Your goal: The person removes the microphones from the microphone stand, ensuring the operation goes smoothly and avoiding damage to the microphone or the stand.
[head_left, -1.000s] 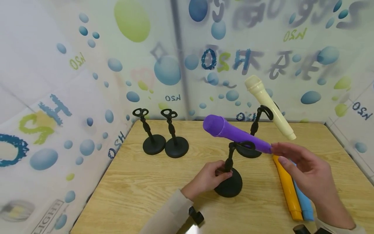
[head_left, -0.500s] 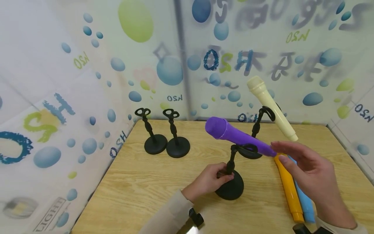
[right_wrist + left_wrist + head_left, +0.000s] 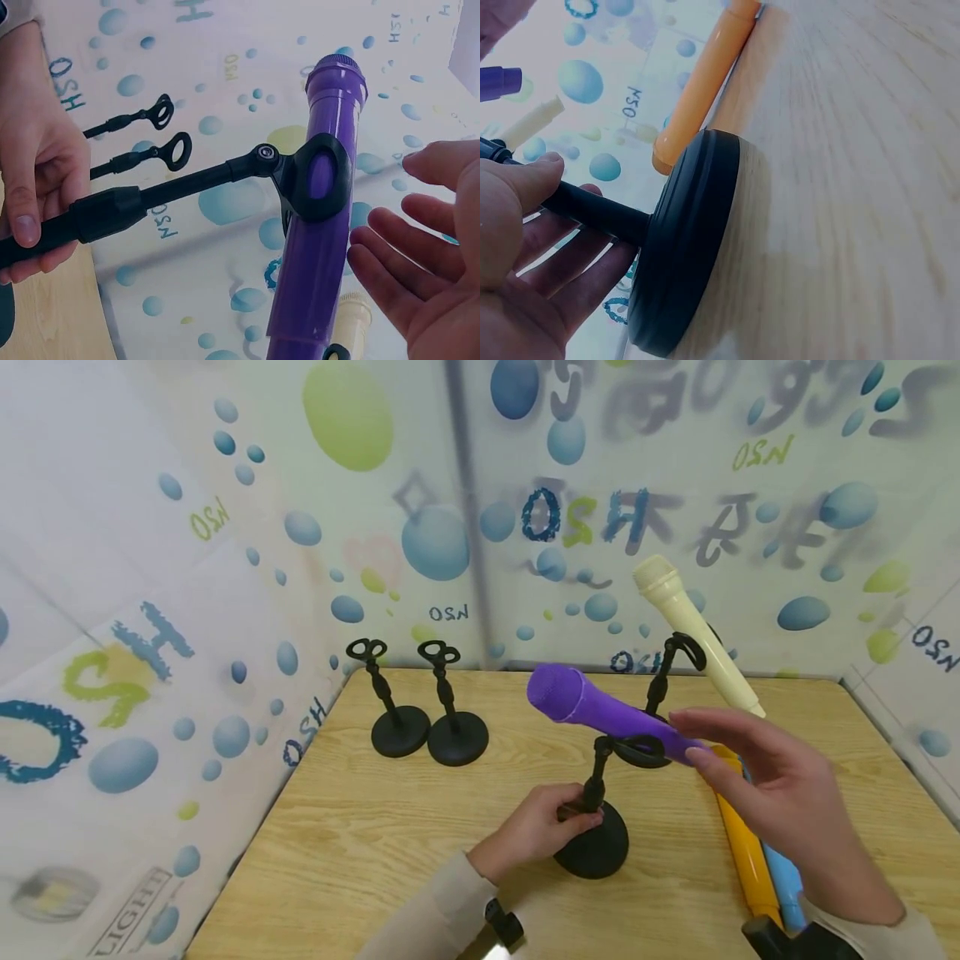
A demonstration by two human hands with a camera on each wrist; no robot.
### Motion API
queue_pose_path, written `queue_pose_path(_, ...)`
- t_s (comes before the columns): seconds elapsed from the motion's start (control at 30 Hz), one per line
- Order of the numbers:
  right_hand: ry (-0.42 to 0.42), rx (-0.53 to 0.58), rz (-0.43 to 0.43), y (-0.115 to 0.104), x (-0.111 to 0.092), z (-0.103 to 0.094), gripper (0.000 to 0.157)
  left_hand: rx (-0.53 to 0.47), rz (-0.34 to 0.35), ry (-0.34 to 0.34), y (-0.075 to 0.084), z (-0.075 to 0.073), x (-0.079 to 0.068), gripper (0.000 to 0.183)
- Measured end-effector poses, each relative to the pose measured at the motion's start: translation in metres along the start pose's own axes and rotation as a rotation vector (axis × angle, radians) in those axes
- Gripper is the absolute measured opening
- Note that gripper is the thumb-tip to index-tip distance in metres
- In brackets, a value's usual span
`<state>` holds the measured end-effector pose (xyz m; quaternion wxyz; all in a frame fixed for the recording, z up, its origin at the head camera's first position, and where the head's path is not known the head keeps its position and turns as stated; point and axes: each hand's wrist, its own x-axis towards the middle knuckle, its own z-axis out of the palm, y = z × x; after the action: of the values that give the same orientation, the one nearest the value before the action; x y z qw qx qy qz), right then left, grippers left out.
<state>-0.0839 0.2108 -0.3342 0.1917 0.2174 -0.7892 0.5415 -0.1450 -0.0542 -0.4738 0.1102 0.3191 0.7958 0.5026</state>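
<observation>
A purple microphone (image 3: 618,714) sits tilted in the clip of a black microphone stand (image 3: 600,847), its head up and to the left. My left hand (image 3: 536,827) grips the stand's post just above the round base, thumb on one side and fingers on the other, as the left wrist view shows. At the microphone's tail end is my right hand (image 3: 780,802), fingers loosely bent. In the right wrist view its fingertips (image 3: 364,259) lie right beside the purple barrel, not curled round it.
Behind, a cream microphone (image 3: 693,627) rests in another stand's clip. Two more black stands (image 3: 397,731) hold no microphones at the table's back left. An orange microphone (image 3: 738,835) and a blue one (image 3: 783,877) lie beneath my right hand. Printed walls border the wooden table (image 3: 337,860).
My right hand has moved slightly left, its thumb and fingers now overlapping the purple microphone's tail end. The microphone and stand appear slightly lower in view; my left hand keeps its grip.
</observation>
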Motion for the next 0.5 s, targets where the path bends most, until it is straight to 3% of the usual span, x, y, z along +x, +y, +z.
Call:
queue_pose_path(0.2, -0.032, 0.020, -0.110, -0.003, 0.008, 0.006, 0.045, -0.006, -0.008, 0.003, -0.001, 0.002, -0.001, 0.019)
queue_pose_path(0.4, -0.054, -0.027, -0.140, -0.007, 0.014, 0.010, 0.051, -0.005, -0.001, 0.003, 0.001, 0.003, -0.002, 0.017)
queue_pose_path(0.5, -0.049, 0.043, -0.213, -0.004, 0.019, 0.014, 0.051, -0.004, 0.006, 0.003, 0.002, 0.003, -0.003, 0.017)
